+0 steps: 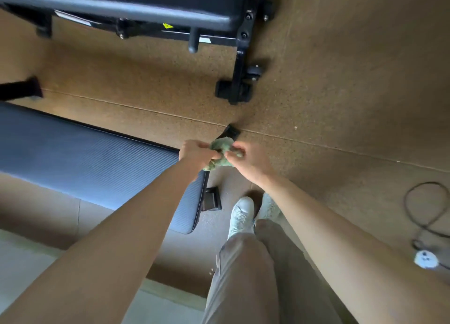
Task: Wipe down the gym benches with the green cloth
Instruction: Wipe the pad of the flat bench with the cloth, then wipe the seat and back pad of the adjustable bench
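The left hand [197, 153] and the right hand [250, 162] each curl their fingers round the one bunched green cloth [220, 150], held in the air between them just past the end of the nearer bench [85, 158], with the farther bench [146, 4] well apart and two white shoes [241, 216] below.
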